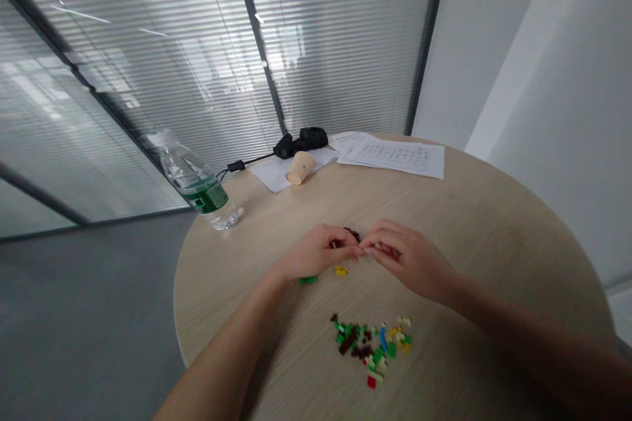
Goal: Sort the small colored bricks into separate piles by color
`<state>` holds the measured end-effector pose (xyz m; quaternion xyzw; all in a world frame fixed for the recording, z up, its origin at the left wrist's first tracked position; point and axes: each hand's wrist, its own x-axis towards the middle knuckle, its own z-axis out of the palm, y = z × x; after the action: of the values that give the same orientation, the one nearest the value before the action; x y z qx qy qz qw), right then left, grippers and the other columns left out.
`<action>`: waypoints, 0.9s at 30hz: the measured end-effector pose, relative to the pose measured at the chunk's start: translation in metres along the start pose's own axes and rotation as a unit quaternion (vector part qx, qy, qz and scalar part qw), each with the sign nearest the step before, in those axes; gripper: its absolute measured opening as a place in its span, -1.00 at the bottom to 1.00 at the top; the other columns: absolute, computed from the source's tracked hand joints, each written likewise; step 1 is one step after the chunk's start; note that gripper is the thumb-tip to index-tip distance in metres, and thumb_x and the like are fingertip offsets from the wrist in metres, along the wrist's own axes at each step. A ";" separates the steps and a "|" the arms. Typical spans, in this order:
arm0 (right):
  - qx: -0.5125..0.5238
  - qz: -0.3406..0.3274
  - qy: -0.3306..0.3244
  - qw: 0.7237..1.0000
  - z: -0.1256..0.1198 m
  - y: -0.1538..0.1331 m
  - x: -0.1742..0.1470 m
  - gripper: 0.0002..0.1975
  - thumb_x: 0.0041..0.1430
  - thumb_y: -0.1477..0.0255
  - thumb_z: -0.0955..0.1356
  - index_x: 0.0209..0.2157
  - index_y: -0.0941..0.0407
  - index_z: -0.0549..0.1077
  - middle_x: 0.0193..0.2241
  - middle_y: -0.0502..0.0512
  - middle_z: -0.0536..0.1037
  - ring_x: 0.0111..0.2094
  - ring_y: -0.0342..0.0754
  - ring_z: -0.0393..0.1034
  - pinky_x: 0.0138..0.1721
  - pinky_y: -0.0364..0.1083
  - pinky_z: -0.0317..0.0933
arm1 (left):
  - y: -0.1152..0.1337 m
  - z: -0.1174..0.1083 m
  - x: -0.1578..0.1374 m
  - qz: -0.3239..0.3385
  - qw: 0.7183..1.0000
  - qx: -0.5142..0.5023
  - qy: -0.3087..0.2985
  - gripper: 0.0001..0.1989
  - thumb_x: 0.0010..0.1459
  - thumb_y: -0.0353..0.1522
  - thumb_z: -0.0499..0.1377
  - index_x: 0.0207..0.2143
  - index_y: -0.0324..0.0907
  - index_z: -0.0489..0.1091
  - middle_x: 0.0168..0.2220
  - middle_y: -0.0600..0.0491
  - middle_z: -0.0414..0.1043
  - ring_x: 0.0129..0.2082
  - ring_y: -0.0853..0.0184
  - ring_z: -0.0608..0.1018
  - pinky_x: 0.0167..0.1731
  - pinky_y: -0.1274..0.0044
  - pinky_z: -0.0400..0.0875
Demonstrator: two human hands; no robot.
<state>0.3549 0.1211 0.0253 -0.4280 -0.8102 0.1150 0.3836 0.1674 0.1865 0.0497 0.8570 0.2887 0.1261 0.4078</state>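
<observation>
My left hand [326,251] and my right hand [407,256] meet at the fingertips over the table, thumbs and forefingers pinched together. Whatever lies between the fingertips is too small and hidden to make out. Dark brown toy building bricks [352,234] show just behind the left fingers; whether they are held or resting on the table I cannot tell. Yellow bricks [341,270] lie below the left fingers, and a green brick [309,280] sits by the left wrist. Closer to me is a loose pile of small bricks [364,341] in green, brown, yellow, cream, blue and red.
On the round wooden table [494,223], a clear water bottle [197,184] with a green label stands at the left edge. Toward the back are a paper cup [300,168] on its side, a black bundled object [311,139] with a cord, and printed sheets [395,154].
</observation>
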 end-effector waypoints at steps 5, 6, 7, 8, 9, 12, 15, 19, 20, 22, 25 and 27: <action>-0.007 0.012 0.018 1.000 -0.004 0.001 0.000 -0.84 0.17 0.54 0.24 -0.28 0.14 0.44 -0.36 0.05 0.46 -0.47 -0.19 0.28 -0.43 -0.20 0.15 | -0.013 -0.023 -0.005 -0.076 0.952 0.272 0.119 -0.79 0.12 -0.32 0.06 -0.43 -0.23 0.43 -0.46 0.05 0.41 -0.49 0.40 0.37 -0.46 0.56 0.18; -0.011 0.013 0.018 1.000 -0.004 0.001 0.000 -0.85 0.16 0.53 0.25 -0.28 0.14 0.45 -0.36 0.05 0.46 -0.48 -0.20 0.28 -0.45 -0.20 0.15 | -0.017 -0.027 -0.005 -0.097 0.936 0.315 0.124 -0.80 0.11 -0.34 0.06 -0.44 -0.23 0.43 -0.45 0.03 0.41 -0.49 0.38 0.38 -0.45 0.55 0.17; -0.015 0.013 0.017 1.000 -0.004 0.001 0.000 -0.85 0.16 0.53 0.25 -0.29 0.14 0.45 -0.36 0.05 0.47 -0.49 -0.20 0.27 -0.45 -0.20 0.14 | -0.020 -0.030 -0.006 -0.113 0.925 0.342 0.124 -0.80 0.11 -0.35 0.05 -0.45 -0.24 0.42 -0.45 0.02 0.42 -0.48 0.37 0.38 -0.45 0.55 0.17; -0.017 0.012 0.015 1.000 -0.004 0.001 0.000 -0.85 0.15 0.53 0.25 -0.30 0.14 0.45 -0.36 0.05 0.47 -0.49 -0.20 0.27 -0.45 -0.19 0.14 | -0.023 -0.032 -0.006 -0.121 0.918 0.358 0.122 -0.80 0.10 -0.36 0.05 -0.45 -0.24 0.42 -0.45 0.01 0.42 -0.48 0.36 0.39 -0.45 0.54 0.17; -0.019 0.011 0.010 1.000 -0.004 0.001 -0.001 -0.85 0.15 0.53 0.26 -0.30 0.14 0.45 -0.36 0.05 0.47 -0.49 -0.20 0.27 -0.45 -0.20 0.14 | -0.026 -0.032 -0.005 -0.124 0.914 0.367 0.120 -0.80 0.10 -0.36 0.04 -0.46 -0.24 0.41 -0.45 0.01 0.41 -0.48 0.36 0.39 -0.45 0.54 0.17; -0.020 0.009 -0.011 1.000 -0.001 0.002 -0.002 -0.84 0.14 0.54 0.26 -0.28 0.13 0.46 -0.34 0.04 0.47 -0.49 -0.20 0.26 -0.46 -0.20 0.13 | -0.032 -0.028 -0.004 -0.118 0.911 0.377 0.123 -0.81 0.10 -0.35 0.04 -0.49 -0.23 0.38 -0.45 0.01 0.39 -0.48 0.36 0.38 -0.47 0.55 0.16; -0.020 0.009 -0.025 0.999 0.000 0.003 -0.002 -0.85 0.14 0.54 0.27 -0.29 0.13 0.46 -0.33 0.04 0.48 -0.49 -0.22 0.26 -0.45 -0.20 0.13 | -0.037 -0.025 -0.002 -0.111 0.910 0.378 0.127 -0.79 0.11 -0.34 0.03 -0.52 -0.22 0.36 -0.46 0.03 0.36 -0.49 0.37 0.37 -0.48 0.55 0.16; -0.022 0.008 -0.029 0.999 0.000 0.004 -0.002 -0.86 0.14 0.54 0.27 -0.31 0.13 0.46 -0.33 0.03 0.48 -0.51 -0.22 0.26 -0.45 -0.20 0.14 | -0.040 -0.025 -0.001 -0.114 0.911 0.371 0.137 -0.78 0.11 -0.32 0.05 -0.52 -0.22 0.35 -0.45 0.03 0.33 -0.50 0.37 0.37 -0.47 0.54 0.18; -0.024 0.007 -0.027 0.999 0.000 0.004 -0.002 -0.86 0.14 0.53 0.27 -0.31 0.13 0.46 -0.33 0.03 0.48 -0.51 -0.23 0.25 -0.45 -0.20 0.15 | -0.041 -0.025 -0.001 -0.112 0.912 0.366 0.146 -0.79 0.11 -0.31 0.06 -0.50 -0.22 0.36 -0.43 0.03 0.33 -0.49 0.36 0.37 -0.46 0.54 0.19; -0.026 0.004 -0.024 0.999 0.000 0.004 -0.002 -0.86 0.13 0.54 0.28 -0.30 0.13 0.46 -0.33 0.02 0.48 -0.52 -0.23 0.24 -0.45 -0.21 0.14 | -0.042 -0.024 0.000 -0.094 0.918 0.348 0.166 -0.82 0.10 -0.30 0.08 -0.45 -0.22 0.37 -0.39 0.02 0.33 -0.44 0.35 0.39 -0.42 0.53 0.24; -0.026 0.005 -0.023 0.999 -0.001 0.004 -0.002 -0.86 0.13 0.55 0.28 -0.30 0.13 0.47 -0.33 0.03 0.49 -0.53 -0.23 0.23 -0.46 -0.21 0.14 | -0.046 -0.020 0.003 -0.032 0.930 0.315 0.188 -0.88 0.06 -0.33 0.13 -0.36 -0.20 0.39 -0.29 0.01 0.33 -0.30 0.31 0.41 -0.27 0.51 0.29; -0.027 0.004 -0.025 0.999 -0.002 0.004 -0.001 -0.86 0.13 0.54 0.28 -0.31 0.13 0.47 -0.34 0.03 0.48 -0.53 -0.23 0.23 -0.46 -0.21 0.14 | -0.049 -0.016 0.006 0.005 0.937 0.297 0.181 -0.88 0.06 -0.35 0.13 -0.34 -0.18 0.39 -0.26 0.01 0.33 -0.24 0.30 0.41 -0.20 0.49 0.29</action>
<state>0.3588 0.1219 0.0239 -0.4388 -0.8205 0.1052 0.3508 0.1456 0.2248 0.0218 0.9032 0.3774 0.1900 0.0746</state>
